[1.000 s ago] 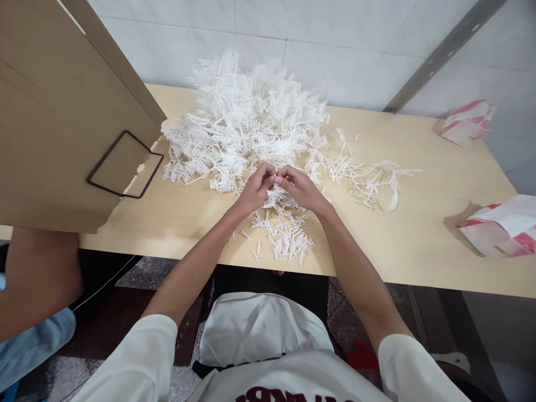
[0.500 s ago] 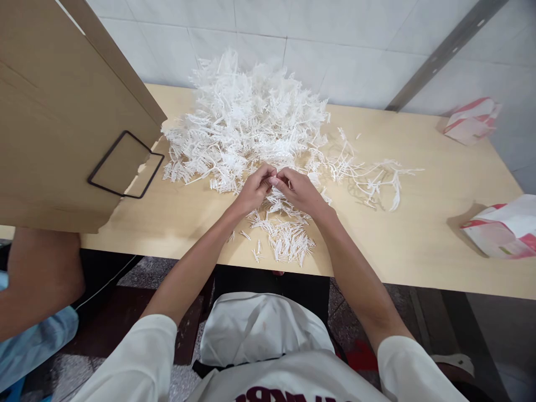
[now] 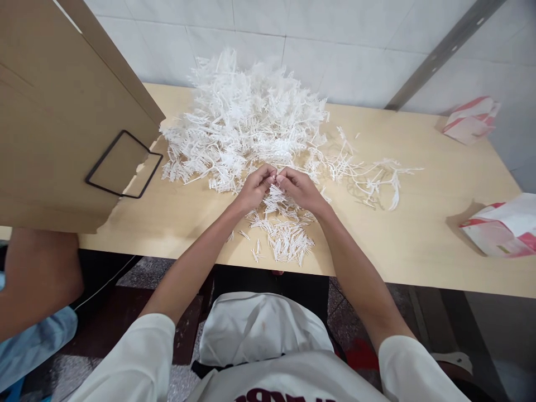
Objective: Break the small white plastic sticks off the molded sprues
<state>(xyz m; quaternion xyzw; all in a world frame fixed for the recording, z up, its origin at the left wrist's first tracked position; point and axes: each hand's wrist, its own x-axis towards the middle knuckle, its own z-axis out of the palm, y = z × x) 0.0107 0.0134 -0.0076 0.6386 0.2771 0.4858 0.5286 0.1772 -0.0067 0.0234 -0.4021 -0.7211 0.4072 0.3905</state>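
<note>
My left hand [image 3: 257, 186] and my right hand [image 3: 298, 187] meet fingertip to fingertip over the table, both pinched closed. Whatever lies between the fingertips is too small to make out; it may be a bit of the white plastic. Just behind them rises a big heap of white branched plastic pieces [image 3: 247, 117], like moulded sprues with many thin prongs. Below my hands lies a loose pile of short white plastic sticks [image 3: 290, 240], with a few strays to its left. Off to the right, bare branching white stems [image 3: 371, 180] are spread on the wood.
A cardboard sheet [image 3: 62, 123] stands at the left with a black wire frame [image 3: 124, 164] against its edge. Another person's arm [image 3: 44, 279] shows beneath it. Two red-and-white paper packets [image 3: 471, 120] sit at the right of the wooden table [image 3: 402, 240], before a tiled wall.
Both hands stay in nearly the same place, fingertips together. The right fingers have shifted slightly against the left ones. Heap and stick pile look unchanged.
</note>
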